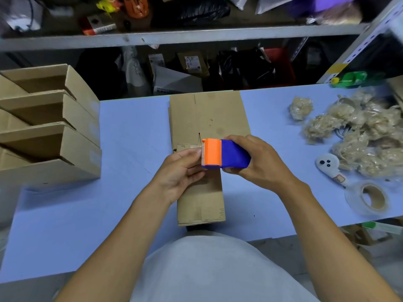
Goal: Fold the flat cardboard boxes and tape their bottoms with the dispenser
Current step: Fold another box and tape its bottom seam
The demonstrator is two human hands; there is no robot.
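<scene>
The dispenser (224, 154) is a blocky plastic piece, blue at the body and orange at the head, with a small toothed edge on the orange end. The right hand (259, 162) grips its blue body, with the fingers curled over the top and the thumb below. The left hand (181, 171) is at the toothed end, and its fingers (192, 152) pinch there; whether tape is between them cannot be told. Both hands are above the flat boxes (207, 118), a stack of brown matte cardboard with creases and slots, which lies in the middle of the tabletop (135, 123). The tabletop is smooth and light blue. At its left edge stand folded boxes (50, 123), open at the top, in a row close together. At the right lie crumpled balls of shiny beige tape waste (357, 131), a white tool (329, 164) with black dots, and a tape roll (368, 198) of clear tape on a brown core. A green dispenser (351, 80) lies at the far right edge. Behind the tabletop, a grey metal shelf (174, 37) carries dark bags and parcels, blurred.
</scene>
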